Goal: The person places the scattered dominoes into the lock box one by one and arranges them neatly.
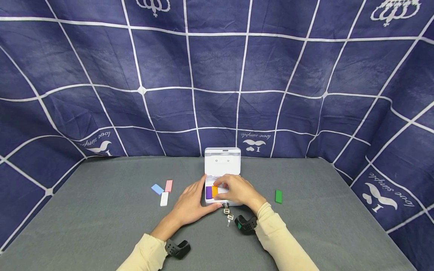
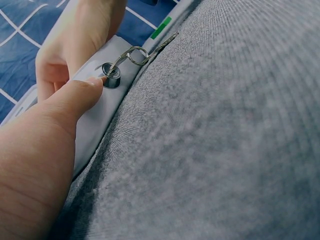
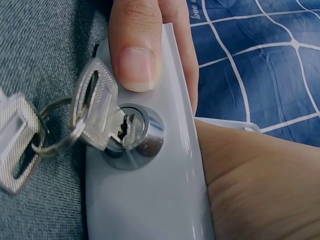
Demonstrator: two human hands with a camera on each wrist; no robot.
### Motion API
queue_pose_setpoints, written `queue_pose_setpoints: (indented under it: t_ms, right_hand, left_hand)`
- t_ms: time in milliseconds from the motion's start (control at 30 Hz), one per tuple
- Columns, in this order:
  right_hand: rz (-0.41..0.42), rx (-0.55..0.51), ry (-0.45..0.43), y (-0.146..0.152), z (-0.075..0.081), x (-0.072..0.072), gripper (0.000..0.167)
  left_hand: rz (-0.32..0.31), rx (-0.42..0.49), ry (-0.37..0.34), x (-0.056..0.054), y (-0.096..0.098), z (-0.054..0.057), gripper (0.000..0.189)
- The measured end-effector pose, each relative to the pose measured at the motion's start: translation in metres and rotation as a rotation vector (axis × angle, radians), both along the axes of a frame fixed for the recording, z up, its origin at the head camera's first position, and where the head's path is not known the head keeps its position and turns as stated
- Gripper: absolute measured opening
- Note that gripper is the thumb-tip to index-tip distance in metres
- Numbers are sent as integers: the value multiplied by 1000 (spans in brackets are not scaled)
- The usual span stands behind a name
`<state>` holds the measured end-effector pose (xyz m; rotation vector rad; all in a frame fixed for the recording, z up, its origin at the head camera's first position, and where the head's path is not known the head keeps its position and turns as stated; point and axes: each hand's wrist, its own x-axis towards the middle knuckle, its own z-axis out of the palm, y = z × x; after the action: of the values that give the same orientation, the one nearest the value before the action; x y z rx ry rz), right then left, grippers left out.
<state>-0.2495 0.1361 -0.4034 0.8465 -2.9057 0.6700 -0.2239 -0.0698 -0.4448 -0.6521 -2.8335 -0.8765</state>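
Observation:
In the head view, a small white metal box [image 1: 223, 171] stands with its lid raised. A purple block [image 1: 208, 192] and an orange block [image 1: 215, 191] lie side by side in its left part. My right hand [image 1: 237, 190] reaches in from the right, thumb and forefinger pinching the orange block. My left hand [image 1: 190, 205] lies along the box's left side, fingers fairly straight, its thumb touching the front wall beside the lock [image 3: 142, 132]. A key [image 3: 97, 107] sits in that lock, joined by a ring to a second key [image 3: 20, 142]. The right fingertips are hidden in the left wrist view.
Left of the box, a blue block [image 1: 157, 189], a pink block [image 1: 168, 186] and a white block [image 1: 164, 198] lie on the grey tabletop [image 1: 112, 210]. A green block [image 1: 278, 196] lies to the right. Behind the table hangs a blue checked cloth [image 1: 217, 71].

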Motion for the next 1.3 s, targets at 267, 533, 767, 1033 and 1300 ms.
queue_pose_setpoints:
  t_ms: [267,533,767,1033,1300]
  right_hand:
    - [11,-5,-5,1,1,1,35]
    - [17,-27,-5,1,2,2,33]
    - [23,-30,9,2,1,2,33]
    - [42,-24,30,6,5,3,36]
    - [53,-56,-1,13,11,8,36]
  left_hand:
    - [-1,2,0,0,0,-1,112]
    - [0,4,-2,0,0,-2,112]
    - [2,6,-1,0,0,-2,111]
    - [0,11,-3,0,1,-1,112]
    - [4,7,3,-1,1,-3,111]
